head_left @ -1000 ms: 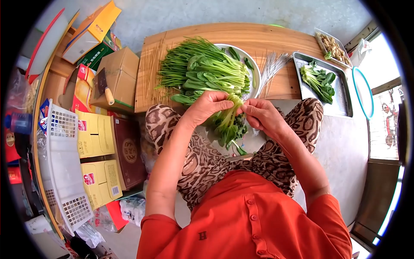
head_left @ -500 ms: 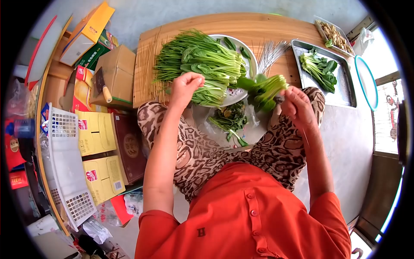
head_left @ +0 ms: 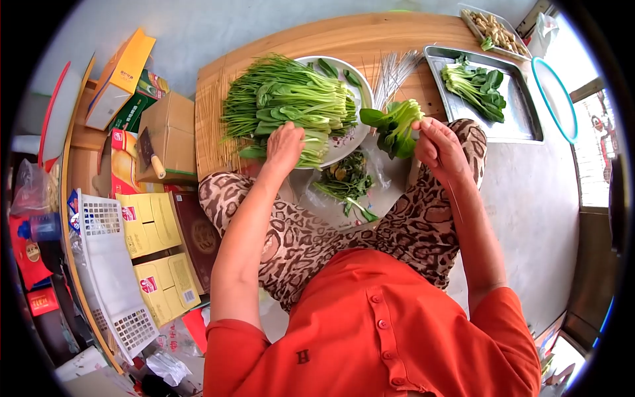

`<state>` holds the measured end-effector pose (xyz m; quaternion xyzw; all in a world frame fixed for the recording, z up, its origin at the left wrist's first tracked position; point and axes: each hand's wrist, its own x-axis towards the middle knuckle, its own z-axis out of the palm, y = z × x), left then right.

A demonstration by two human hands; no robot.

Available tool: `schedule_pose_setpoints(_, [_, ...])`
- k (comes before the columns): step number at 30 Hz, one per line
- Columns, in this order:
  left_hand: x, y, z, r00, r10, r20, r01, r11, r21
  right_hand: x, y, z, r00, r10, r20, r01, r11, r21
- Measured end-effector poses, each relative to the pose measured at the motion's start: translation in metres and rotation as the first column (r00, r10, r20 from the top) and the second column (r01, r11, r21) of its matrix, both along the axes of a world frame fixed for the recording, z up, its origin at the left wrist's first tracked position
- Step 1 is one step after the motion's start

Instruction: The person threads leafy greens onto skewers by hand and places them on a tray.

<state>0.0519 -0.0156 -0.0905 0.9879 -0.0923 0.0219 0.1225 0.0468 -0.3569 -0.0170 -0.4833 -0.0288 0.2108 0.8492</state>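
My right hand (head_left: 442,149) pinches the stem end of a small bunch of leafy greens (head_left: 397,129), whose leaves point left. Curled fingers of my left hand (head_left: 286,148) rest at the near edge of a large pile of greens (head_left: 301,99); the fingertips are hidden, so I cannot see what they grip. This pile has thin chives at the left and pale-stemmed leafy greens at the right. It covers much of a white plate (head_left: 360,86) on the wooden table (head_left: 370,30).
Thin wooden sticks (head_left: 210,126) lie left of the pile, metal skewers (head_left: 395,79) right of the plate. A metal tray (head_left: 522,122) holds more greens. Wilted leaves (head_left: 348,178) lie in a plastic bag between my knees. Cardboard boxes (head_left: 169,129) and a white basket (head_left: 106,264) stand left.
My left hand has come down from above onto the near edge of the pile. The bunch in my right hand has turned, its leaves now showing more broadly. The view has shifted slightly.
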Motion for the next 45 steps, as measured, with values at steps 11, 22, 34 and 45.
schedule_pose_setpoints(11, [0.011, 0.011, 0.054, 0.974, 0.114, 0.197, -0.075, 0.978, -0.195, -0.001, 0.001, 0.005, 1.0, -0.001, -0.006, 0.001, 1.0, 0.018])
schedule_pose_setpoints(22, [0.073, -0.037, 0.043, 0.983, -0.058, 0.172, 0.07, 0.996, -0.062, -0.003, 0.0, 0.004, 1.0, 0.022, -0.022, -0.021, 0.999, 0.033])
schedule_pose_setpoints(34, [0.092, -0.036, 0.016, 0.989, -0.081, 0.127, 0.07, 0.993, 0.091, -0.003, 0.002, 0.011, 0.999, 0.029, -0.041, -0.03, 0.999, -0.017])
schedule_pose_setpoints(45, [0.084, -0.019, 0.045, 0.992, -0.104, 0.076, 0.111, 0.988, -0.105, -0.003, 0.006, 0.007, 0.998, 0.046, -0.047, -0.046, 0.999, -0.001])
